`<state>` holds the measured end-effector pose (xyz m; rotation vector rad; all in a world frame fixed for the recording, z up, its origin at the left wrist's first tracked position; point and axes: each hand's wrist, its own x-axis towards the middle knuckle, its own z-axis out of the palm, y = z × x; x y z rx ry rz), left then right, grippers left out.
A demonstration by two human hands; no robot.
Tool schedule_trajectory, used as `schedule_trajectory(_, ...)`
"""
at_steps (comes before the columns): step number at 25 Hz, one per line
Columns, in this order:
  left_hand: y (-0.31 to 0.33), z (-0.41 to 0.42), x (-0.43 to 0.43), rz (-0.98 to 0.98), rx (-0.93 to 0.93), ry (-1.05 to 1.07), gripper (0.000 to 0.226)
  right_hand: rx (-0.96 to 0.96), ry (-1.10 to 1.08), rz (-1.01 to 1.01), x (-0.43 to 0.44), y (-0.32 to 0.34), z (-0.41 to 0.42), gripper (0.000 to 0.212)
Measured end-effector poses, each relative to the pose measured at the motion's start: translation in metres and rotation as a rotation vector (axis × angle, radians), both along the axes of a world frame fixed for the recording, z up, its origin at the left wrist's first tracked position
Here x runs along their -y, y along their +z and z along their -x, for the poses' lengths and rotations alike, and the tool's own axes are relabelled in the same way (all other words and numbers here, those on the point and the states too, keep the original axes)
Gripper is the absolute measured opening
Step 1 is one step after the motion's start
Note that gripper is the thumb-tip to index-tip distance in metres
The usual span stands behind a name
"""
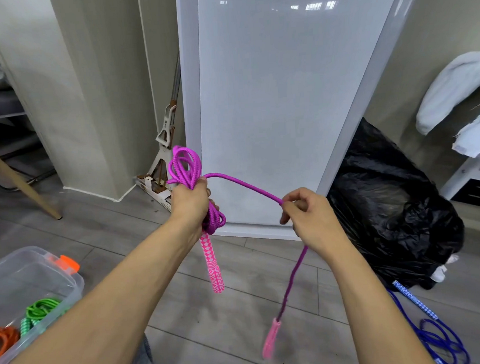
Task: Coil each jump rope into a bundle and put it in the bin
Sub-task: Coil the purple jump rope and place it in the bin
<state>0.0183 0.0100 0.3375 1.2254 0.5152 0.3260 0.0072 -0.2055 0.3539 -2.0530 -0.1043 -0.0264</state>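
Head view: my left grip (191,201) clenches the coiled magenta jump rope (185,164), pink patterned handle (213,265) dangling; right grip (308,217) pinches its loose strand. Clear bin (70,279) sits lower left.

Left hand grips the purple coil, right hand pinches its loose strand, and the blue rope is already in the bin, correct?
No. The head view shows the blue rope on the floor, not in the bin. The left hand does grip the purple coil and the right hand pinches its loose strand.
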Motion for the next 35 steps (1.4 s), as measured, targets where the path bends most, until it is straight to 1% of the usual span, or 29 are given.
schedule_trajectory(2, 0.002, 0.001, 0.005, 0.056, -0.018, -0.023, 0.010, 0.066, -0.008, -0.055, -0.004, 0.002, 0.003, 0.008)
schedule_trajectory(5, 0.004, 0.005, 0.017, 0.095, -0.004, -0.131, 0.012, 0.104, 0.003, -0.092, -0.013, 0.001, 0.008, 0.008)
schedule_trajectory(7, 0.004, 0.010, 0.024, 0.063, -0.013, -0.233, 0.015, 0.103, 0.016, -0.084, -0.020, -0.002, 0.010, 0.008)
schedule_trajectory(11, 0.004, 0.016, 0.034, 0.013, -0.027, -0.382, 0.029, 0.099, 0.063, -0.008, -0.028, -0.008, 0.012, 0.007)
schedule_trajectory(13, 0.002, 0.017, 0.035, -0.048, -0.029, -0.424, 0.029, 0.105, 0.096, 0.027, -0.030, -0.011, 0.013, 0.007)
schedule_trajectory(15, -0.002, 0.018, 0.035, -0.118, -0.049, -0.448, 0.025, 0.100, 0.127, 0.050, -0.033, -0.014, 0.014, 0.006)
schedule_trajectory(17, -0.005, 0.018, 0.035, -0.168, -0.073, -0.416, 0.019, 0.092, 0.141, 0.090, -0.037, -0.016, 0.015, 0.004)
schedule_trajectory(19, -0.004, 0.018, 0.034, -0.200, -0.064, -0.364, 0.018, 0.063, 0.143, 0.093, -0.040, -0.014, 0.016, 0.010)
schedule_trajectory(20, -0.002, 0.017, 0.032, -0.184, -0.038, -0.335, 0.018, 0.034, 0.153, 0.093, -0.040, -0.013, 0.016, 0.014)
schedule_trajectory(22, 0.002, 0.013, 0.027, -0.092, 0.029, -0.265, 0.011, -0.028, 0.205, 0.127, -0.038, -0.011, 0.016, 0.020)
schedule_trajectory(24, 0.005, 0.008, 0.019, 0.064, 0.095, -0.180, 0.006, -0.086, 0.264, 0.149, -0.033, -0.011, 0.016, 0.027)
schedule_trajectory(27, 0.010, 0.001, 0.006, 0.259, 0.147, -0.086, 0.011, -0.210, 0.341, 0.126, -0.025, -0.011, 0.015, 0.033)
schedule_trajectory(30, 0.015, -0.001, -0.005, 0.373, 0.158, -0.028, 0.010, -0.321, 0.435, 0.149, -0.018, -0.009, 0.014, 0.036)
schedule_trajectory(32, 0.015, -0.003, -0.014, 0.334, 0.146, -0.006, 0.013, -0.372, 0.468, 0.188, -0.009, -0.006, 0.014, 0.036)
schedule_trajectory(33, 0.015, -0.004, -0.017, 0.249, 0.140, -0.010, 0.014, -0.374, 0.454, 0.204, -0.004, -0.004, 0.013, 0.036)
schedule_trajectory(35, 0.015, -0.001, -0.019, 0.002, 0.135, -0.077, 0.017, -0.304, 0.371, 0.205, 0.006, -0.001, 0.010, 0.032)
